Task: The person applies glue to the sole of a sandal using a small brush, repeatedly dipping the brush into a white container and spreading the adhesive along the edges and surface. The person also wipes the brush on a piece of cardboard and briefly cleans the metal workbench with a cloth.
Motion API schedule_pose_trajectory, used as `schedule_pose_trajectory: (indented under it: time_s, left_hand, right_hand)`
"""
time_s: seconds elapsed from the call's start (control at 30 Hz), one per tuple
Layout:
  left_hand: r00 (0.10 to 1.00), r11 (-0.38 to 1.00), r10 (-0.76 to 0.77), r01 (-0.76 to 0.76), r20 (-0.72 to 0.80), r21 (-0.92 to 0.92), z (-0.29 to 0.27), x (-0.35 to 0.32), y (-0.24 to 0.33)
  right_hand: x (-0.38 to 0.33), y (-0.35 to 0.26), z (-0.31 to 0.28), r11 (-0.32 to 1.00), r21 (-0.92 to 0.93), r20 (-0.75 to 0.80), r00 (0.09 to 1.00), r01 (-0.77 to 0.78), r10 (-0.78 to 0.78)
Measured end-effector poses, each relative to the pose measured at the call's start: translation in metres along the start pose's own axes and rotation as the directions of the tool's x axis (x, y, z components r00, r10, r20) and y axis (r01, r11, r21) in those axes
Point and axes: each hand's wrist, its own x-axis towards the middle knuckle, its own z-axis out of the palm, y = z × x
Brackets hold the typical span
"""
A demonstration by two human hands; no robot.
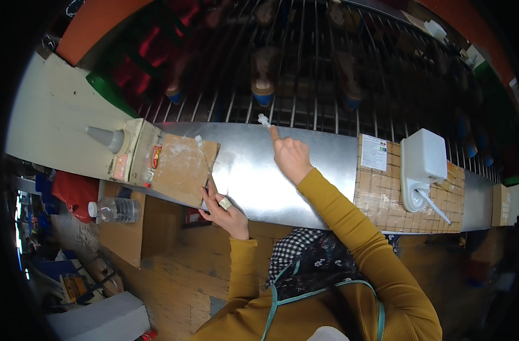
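My left hand (228, 216) is at the near right corner of a flat cardboard piece (177, 170) smeared with white, its fingers closed about the edge. A pale band wraps one of its fingers. A small white lump (199, 140) sits near the cardboard's far edge. Over the far edge of the metal counter (259, 176), my right hand (292, 156) has its index finger stretched forward and the other fingers curled. At that fingertip is a small white wad (263, 120); whether a tool carries it is hidden.
Beyond the counter runs a rack of metal rollers (305, 74) bearing several shoe-shaped pieces with blue ends. A white dispenser-like device (424, 165) stands on taped cardboard at right. A grey cone nozzle (106, 139) juts out at left, above a clear plastic bottle (117, 210).
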Motion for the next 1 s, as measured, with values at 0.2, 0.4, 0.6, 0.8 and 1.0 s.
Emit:
schedule_pose_trajectory:
  time_s: [0.2,0.4,0.6,0.8,1.0]
  left_hand:
    - [0.998,1.000,-0.019,0.019,-0.056,-0.013,-0.001,0.003,0.007]
    - [0.999,1.000,-0.014,0.014,-0.031,0.010,0.003,0.000,0.006]
    - [0.999,1.000,0.016,-0.016,-0.050,-0.019,0.005,0.003,0.001]
    - [0.999,1.000,-0.002,0.001,-0.032,-0.023,0.001,0.001,0.004]
    - [0.997,0.996,0.038,-0.042,-0.061,-0.075,0.002,0.000,0.001]
  right_hand:
    - [-0.054,-0.004,-0.052,0.998,-0.038,0.217,0.975,-0.046,0.053]
    - [-0.023,0.010,-0.023,0.999,-0.036,0.042,0.999,-0.009,0.011]
    - [-0.045,-0.004,-0.024,0.990,-0.111,0.106,0.992,0.083,-0.072]
    - [-0.162,-0.022,-0.102,0.975,0.111,0.377,0.900,0.191,-0.219]
    - [-0.182,0.003,-0.108,0.119,0.746,0.658,0.700,-0.655,-0.277]
